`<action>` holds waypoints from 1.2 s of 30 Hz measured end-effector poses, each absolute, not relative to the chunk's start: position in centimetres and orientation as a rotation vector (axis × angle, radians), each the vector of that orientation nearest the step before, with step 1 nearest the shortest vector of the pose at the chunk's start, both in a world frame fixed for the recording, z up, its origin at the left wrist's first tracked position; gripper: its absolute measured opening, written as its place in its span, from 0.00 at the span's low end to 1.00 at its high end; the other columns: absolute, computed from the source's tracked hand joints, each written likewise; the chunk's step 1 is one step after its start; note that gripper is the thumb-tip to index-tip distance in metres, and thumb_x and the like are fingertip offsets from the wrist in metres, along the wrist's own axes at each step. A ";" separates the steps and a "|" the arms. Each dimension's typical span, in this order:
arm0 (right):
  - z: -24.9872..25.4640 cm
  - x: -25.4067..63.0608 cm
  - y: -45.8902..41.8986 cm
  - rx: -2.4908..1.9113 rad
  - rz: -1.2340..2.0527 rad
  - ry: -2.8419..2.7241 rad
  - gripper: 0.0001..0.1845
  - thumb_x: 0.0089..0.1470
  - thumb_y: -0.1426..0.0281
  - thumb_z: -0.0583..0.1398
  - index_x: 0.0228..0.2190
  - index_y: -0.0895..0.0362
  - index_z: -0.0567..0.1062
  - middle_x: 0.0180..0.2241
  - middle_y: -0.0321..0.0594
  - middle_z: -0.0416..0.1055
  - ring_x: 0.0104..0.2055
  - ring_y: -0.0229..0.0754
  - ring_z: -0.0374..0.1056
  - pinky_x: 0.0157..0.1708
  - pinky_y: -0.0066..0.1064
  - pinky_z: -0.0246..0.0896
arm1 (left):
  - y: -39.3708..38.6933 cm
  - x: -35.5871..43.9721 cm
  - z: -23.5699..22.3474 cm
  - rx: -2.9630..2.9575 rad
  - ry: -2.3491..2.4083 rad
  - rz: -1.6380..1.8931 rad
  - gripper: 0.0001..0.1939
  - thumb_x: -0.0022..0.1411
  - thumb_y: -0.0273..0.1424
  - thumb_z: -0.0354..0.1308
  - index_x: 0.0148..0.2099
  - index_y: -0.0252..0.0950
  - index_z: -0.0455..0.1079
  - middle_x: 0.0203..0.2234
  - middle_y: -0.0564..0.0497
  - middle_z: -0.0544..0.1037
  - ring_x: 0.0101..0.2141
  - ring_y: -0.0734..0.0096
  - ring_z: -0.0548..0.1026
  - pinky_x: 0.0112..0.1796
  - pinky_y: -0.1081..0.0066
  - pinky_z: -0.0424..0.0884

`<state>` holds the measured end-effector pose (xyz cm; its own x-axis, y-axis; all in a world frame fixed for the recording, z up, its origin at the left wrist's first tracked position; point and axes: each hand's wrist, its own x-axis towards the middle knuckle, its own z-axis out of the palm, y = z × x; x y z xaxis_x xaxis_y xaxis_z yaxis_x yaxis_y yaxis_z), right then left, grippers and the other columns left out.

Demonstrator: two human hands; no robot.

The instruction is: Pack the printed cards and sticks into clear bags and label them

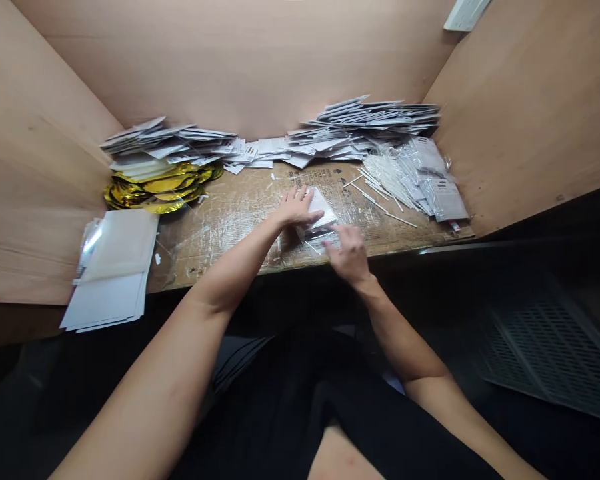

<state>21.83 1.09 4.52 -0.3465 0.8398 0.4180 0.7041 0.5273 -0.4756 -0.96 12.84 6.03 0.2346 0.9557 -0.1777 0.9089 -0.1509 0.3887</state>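
Note:
On the board in front of me lies a white card packet (323, 210) in clear plastic. My left hand (296, 208) rests on it, palm down with the fingers spread. My right hand (349, 255) is at the packet's near right edge, its fingers curled and slightly blurred. Whatever is between those fingertips is too small to make out. A loose piece of clear film (316, 245) shows at the packet's near side, between the two hands.
White sticks (385, 183) and clear-bagged packets (447, 197) lie to the right. Flat packets are heaped along the back (375, 120) and back left (170, 140). Gold foil pieces (165, 187) and white sheets (113, 267) sit left. Board walls (260, 67) enclose the worktop.

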 end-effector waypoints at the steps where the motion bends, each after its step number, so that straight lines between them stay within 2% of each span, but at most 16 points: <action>1: 4.3 21.1 0.3 -1.160 0.284 -2.292 0.23 0.70 0.58 0.61 0.59 0.58 0.77 0.60 0.61 0.74 0.63 0.66 0.66 0.64 0.56 0.57 | 12.5 -0.9 5.8 2.127 1.722 0.194 0.55 0.70 0.63 0.47 0.84 0.33 0.41 0.82 0.38 0.37 0.80 0.33 0.34 0.75 0.37 0.33; 3: 3.9 20.2 -0.9 -0.987 0.316 -2.549 0.17 0.71 0.61 0.61 0.56 0.56 0.79 0.59 0.56 0.75 0.61 0.61 0.67 0.61 0.52 0.58 | 11.6 -0.7 5.0 2.180 1.744 0.308 0.53 0.70 0.63 0.47 0.84 0.36 0.43 0.83 0.41 0.39 0.80 0.33 0.34 0.75 0.37 0.32; 5: 3.7 20.0 -1.1 -0.931 0.321 -2.636 0.12 0.72 0.67 0.59 0.48 0.55 0.81 0.52 0.52 0.79 0.55 0.57 0.69 0.56 0.49 0.59 | 10.8 -0.7 4.1 2.223 1.741 0.413 0.51 0.70 0.62 0.48 0.84 0.39 0.47 0.83 0.43 0.41 0.80 0.32 0.35 0.74 0.38 0.31; 7: 3.7 20.0 -0.5 -0.977 0.284 -2.602 0.12 0.71 0.73 0.56 0.44 0.55 0.81 0.46 0.51 0.79 0.50 0.55 0.68 0.52 0.47 0.58 | 10.3 -0.6 3.6 2.259 1.724 0.478 0.49 0.71 0.60 0.48 0.83 0.39 0.49 0.83 0.44 0.43 0.79 0.30 0.34 0.74 0.37 0.30; 10: 4.0 19.4 1.0 -0.984 0.230 -2.647 0.14 0.69 0.77 0.55 0.45 0.57 0.81 0.46 0.52 0.76 0.49 0.55 0.66 0.50 0.46 0.58 | 10.0 -0.4 3.3 2.297 1.717 0.511 0.48 0.72 0.58 0.47 0.83 0.36 0.50 0.82 0.44 0.45 0.79 0.27 0.33 0.74 0.36 0.29; 14: 3.5 19.2 1.0 -0.882 0.266 -2.782 0.16 0.70 0.78 0.54 0.44 0.57 0.81 0.45 0.51 0.75 0.47 0.54 0.64 0.48 0.45 0.59 | 9.8 -0.3 3.5 2.299 1.729 0.518 0.47 0.72 0.57 0.47 0.83 0.37 0.50 0.82 0.45 0.47 0.79 0.27 0.34 0.73 0.37 0.29; 18: 3.0 21.0 0.2 -0.684 0.446 -2.776 0.16 0.68 0.80 0.55 0.43 0.55 0.81 0.42 0.46 0.75 0.46 0.51 0.66 0.50 0.42 0.62 | 9.7 -0.3 3.3 2.296 1.722 0.540 0.47 0.72 0.57 0.47 0.83 0.39 0.50 0.82 0.46 0.48 0.79 0.28 0.35 0.74 0.38 0.30; 22: 3.1 20.7 1.3 -0.725 0.380 -2.700 0.13 0.72 0.74 0.55 0.46 0.56 0.80 0.44 0.48 0.74 0.48 0.51 0.65 0.52 0.43 0.61 | 9.7 -0.3 3.2 2.305 1.735 0.544 0.47 0.73 0.57 0.47 0.83 0.37 0.51 0.82 0.45 0.47 0.79 0.28 0.36 0.74 0.38 0.30; 25: 3.5 18.9 2.4 -0.789 0.336 -2.757 0.13 0.74 0.70 0.54 0.40 0.56 0.78 0.45 0.51 0.73 0.48 0.53 0.63 0.53 0.46 0.60 | 9.7 -0.2 3.4 2.315 1.744 0.518 0.46 0.73 0.56 0.46 0.83 0.36 0.51 0.82 0.44 0.47 0.79 0.28 0.36 0.73 0.36 0.31; 28: 4.1 19.0 2.2 -0.777 0.539 -2.629 0.10 0.72 0.71 0.53 0.37 0.55 0.73 0.42 0.50 0.73 0.46 0.52 0.65 0.52 0.47 0.62 | 9.7 -0.4 3.7 2.334 1.745 0.471 0.45 0.74 0.56 0.46 0.83 0.36 0.50 0.82 0.43 0.47 0.79 0.28 0.37 0.73 0.34 0.34; 30: 4.0 21.4 0.8 -0.793 0.781 -2.379 0.10 0.74 0.69 0.51 0.40 0.53 0.70 0.37 0.44 0.73 0.41 0.48 0.67 0.48 0.43 0.66 | 9.6 -0.6 3.8 2.360 1.715 0.434 0.45 0.75 0.56 0.45 0.83 0.36 0.49 0.82 0.42 0.47 0.79 0.27 0.38 0.74 0.34 0.35; 33: 2.4 27.9 -2.6 -1.099 0.877 -2.160 0.15 0.77 0.64 0.46 0.42 0.52 0.69 0.32 0.38 0.72 0.33 0.43 0.68 0.38 0.36 0.67 | 9.4 -0.8 3.7 2.446 1.571 0.390 0.46 0.74 0.56 0.49 0.83 0.37 0.50 0.82 0.42 0.48 0.79 0.29 0.38 0.74 0.34 0.35; 34: 1.5 30.4 -4.0 -1.291 0.806 -2.297 0.17 0.77 0.64 0.45 0.41 0.52 0.71 0.31 0.38 0.72 0.32 0.43 0.68 0.36 0.35 0.67 | 9.1 -0.8 3.6 2.485 1.500 0.395 0.45 0.74 0.56 0.51 0.83 0.38 0.52 0.81 0.41 0.49 0.79 0.30 0.39 0.74 0.34 0.36; 36: -0.3 35.1 -6.6 -1.621 0.620 -2.596 0.16 0.74 0.63 0.51 0.37 0.54 0.74 0.28 0.39 0.73 0.30 0.44 0.70 0.34 0.35 0.67 | 8.2 -1.0 3.3 2.558 1.355 0.464 0.41 0.75 0.52 0.54 0.80 0.38 0.58 0.80 0.40 0.53 0.79 0.34 0.44 0.74 0.33 0.39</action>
<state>35.14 -6.61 -0.26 -0.4611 0.8667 -0.1903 0.8591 0.3823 -0.3403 -0.99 8.23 3.30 0.5280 0.8306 0.1771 0.7646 -0.5557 0.3264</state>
